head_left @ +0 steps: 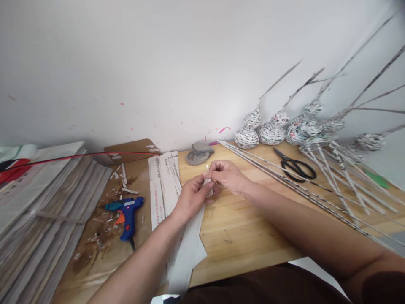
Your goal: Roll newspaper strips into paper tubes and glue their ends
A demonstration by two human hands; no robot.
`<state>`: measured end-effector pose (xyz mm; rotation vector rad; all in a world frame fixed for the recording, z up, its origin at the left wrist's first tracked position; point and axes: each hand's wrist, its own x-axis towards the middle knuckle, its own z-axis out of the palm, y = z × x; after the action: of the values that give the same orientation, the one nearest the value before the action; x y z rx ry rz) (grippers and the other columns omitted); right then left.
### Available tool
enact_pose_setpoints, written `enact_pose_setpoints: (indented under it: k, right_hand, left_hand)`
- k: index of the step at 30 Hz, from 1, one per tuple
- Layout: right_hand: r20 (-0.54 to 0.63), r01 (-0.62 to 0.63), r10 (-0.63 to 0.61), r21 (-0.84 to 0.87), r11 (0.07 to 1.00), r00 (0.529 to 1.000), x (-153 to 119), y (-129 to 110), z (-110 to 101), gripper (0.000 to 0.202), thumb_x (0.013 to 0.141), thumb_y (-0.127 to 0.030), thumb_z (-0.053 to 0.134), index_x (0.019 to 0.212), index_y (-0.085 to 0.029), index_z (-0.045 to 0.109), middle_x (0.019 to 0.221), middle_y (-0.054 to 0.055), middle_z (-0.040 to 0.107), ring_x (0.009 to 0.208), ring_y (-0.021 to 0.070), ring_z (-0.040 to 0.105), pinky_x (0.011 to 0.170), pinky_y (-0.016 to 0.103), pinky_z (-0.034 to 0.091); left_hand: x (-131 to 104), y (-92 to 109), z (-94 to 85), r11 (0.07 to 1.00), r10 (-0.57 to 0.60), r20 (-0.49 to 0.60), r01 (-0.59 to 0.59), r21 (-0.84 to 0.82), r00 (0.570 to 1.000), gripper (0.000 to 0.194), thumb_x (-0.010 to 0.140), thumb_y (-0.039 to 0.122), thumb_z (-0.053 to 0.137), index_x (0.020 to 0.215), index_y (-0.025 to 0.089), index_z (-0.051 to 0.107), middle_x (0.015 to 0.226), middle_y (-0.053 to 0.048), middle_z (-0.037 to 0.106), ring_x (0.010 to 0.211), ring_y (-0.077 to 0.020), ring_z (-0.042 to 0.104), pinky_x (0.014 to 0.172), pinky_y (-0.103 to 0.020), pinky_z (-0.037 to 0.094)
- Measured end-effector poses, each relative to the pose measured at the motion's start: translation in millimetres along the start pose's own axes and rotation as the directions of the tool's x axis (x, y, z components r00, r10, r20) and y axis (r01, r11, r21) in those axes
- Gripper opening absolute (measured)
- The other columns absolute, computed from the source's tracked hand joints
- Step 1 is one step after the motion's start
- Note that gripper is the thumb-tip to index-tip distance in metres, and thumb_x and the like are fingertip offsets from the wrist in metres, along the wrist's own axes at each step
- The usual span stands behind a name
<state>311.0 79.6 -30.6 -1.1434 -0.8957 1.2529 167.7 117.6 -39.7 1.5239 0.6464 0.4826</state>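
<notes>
My left hand (193,194) and my right hand (226,175) meet over the middle of the wooden table. Both are closed on a strip of white paper (193,236), whose long tail hangs down toward the table's front edge. A small pale tip of it pokes up between my fingertips, where my right thumb and forefinger pinch it. My left fingers curl round the strip just below; part of it is hidden by them. More printed paper strips (156,185) lie flat to the left of my left hand.
A blue glue gun (129,217) lies on stained cardboard (95,253) among paper scraps. Stacked newspapers (63,202) stand at far left. A grey cloth (200,153) sits by the wall. Thin paper rods (284,179), black scissors (295,166) and several woven paper gourds (247,137) occupy the right.
</notes>
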Motion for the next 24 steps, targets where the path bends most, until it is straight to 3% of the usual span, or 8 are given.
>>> enact_pose_setpoints:
  k: [5, 9, 11, 14, 21, 24]
  right_hand:
    - [0.023, -0.022, 0.022, 0.031, 0.999, 0.999, 1.0, -0.9, -1.2, 0.042, 0.057, -0.04, 0.082, 0.066, -0.018, 0.047, 0.045, -0.006, 0.056, 0.033, 0.0099, 0.05, 0.033, 0.02, 0.039]
    - [0.2, -0.021, 0.029, -0.042, 0.999, 0.979, 3.1, -2.7, -8.8, 0.033, 0.066, -0.039, 0.077, 0.079, -0.013, 0.062, 0.053, -0.003, 0.06, 0.04, 0.0092, 0.054, 0.041, 0.021, 0.043]
    - [0.238, 0.003, 0.01, -0.052, 0.999, 0.971, 4.1, -2.4, -11.8, 0.03, 0.069, -0.039, 0.075, 0.076, -0.012, 0.064, 0.054, -0.002, 0.061, 0.042, 0.0093, 0.055, 0.042, 0.021, 0.044]
    - [0.184, -0.002, 0.004, -0.012, 1.0, 0.983, 4.5, -0.7, -12.5, 0.031, 0.067, -0.038, 0.076, 0.066, -0.012, 0.059, 0.052, -0.001, 0.06, 0.04, 0.0092, 0.053, 0.04, 0.021, 0.042]
    - [0.108, -0.07, 0.063, 0.06, 0.996, 0.992, 1.9, 0.6, -6.4, 0.037, 0.058, -0.035, 0.083, 0.062, -0.015, 0.052, 0.046, -0.004, 0.056, 0.038, 0.0088, 0.05, 0.035, 0.019, 0.039]
    - [0.072, -0.061, 0.057, 0.063, 0.996, 0.996, 2.4, 1.2, -7.2, 0.04, 0.056, -0.035, 0.084, 0.064, -0.017, 0.049, 0.045, -0.006, 0.055, 0.036, 0.0094, 0.05, 0.032, 0.019, 0.037]
  left_hand:
    - [1.6, -2.4, -0.5, 0.999, 0.025, -0.018, -0.025, -0.042, 1.0, 0.033, 0.083, 0.044, 0.057, 0.089, 0.013, 0.067, 0.084, -0.008, 0.07, 0.079, -0.0195, 0.065, 0.068, -0.031, 0.055]
    - [4.0, -5.3, -2.6, 0.997, 0.021, 0.003, -0.021, -0.071, 1.0, 0.033, 0.084, 0.043, 0.057, 0.091, 0.012, 0.068, 0.087, -0.01, 0.07, 0.08, -0.0188, 0.066, 0.071, -0.031, 0.055]
    - [4.3, -5.0, -3.0, 0.997, 0.005, 0.002, -0.004, -0.079, 1.0, 0.033, 0.083, 0.042, 0.058, 0.091, 0.012, 0.068, 0.086, -0.01, 0.071, 0.081, -0.019, 0.066, 0.074, -0.032, 0.055]
    - [4.0, -5.1, -2.4, 0.998, 0.006, -0.007, -0.006, -0.067, 1.0, 0.033, 0.083, 0.042, 0.059, 0.09, 0.011, 0.069, 0.086, -0.011, 0.071, 0.082, -0.0198, 0.067, 0.077, -0.034, 0.054]
    - [3.9, -14.7, -0.9, 0.997, 0.03, -0.013, -0.029, 0.072, 0.999, 0.029, 0.081, 0.042, 0.06, 0.085, 0.015, 0.071, 0.09, -0.009, 0.073, 0.088, -0.0223, 0.067, 0.082, -0.035, 0.052]
    - [3.2, -13.8, 0.8, 1.0, 0.014, 0.009, -0.015, 0.022, 1.0, 0.029, 0.083, 0.04, 0.058, 0.089, 0.015, 0.071, 0.092, -0.009, 0.073, 0.09, -0.022, 0.067, 0.085, -0.035, 0.052]
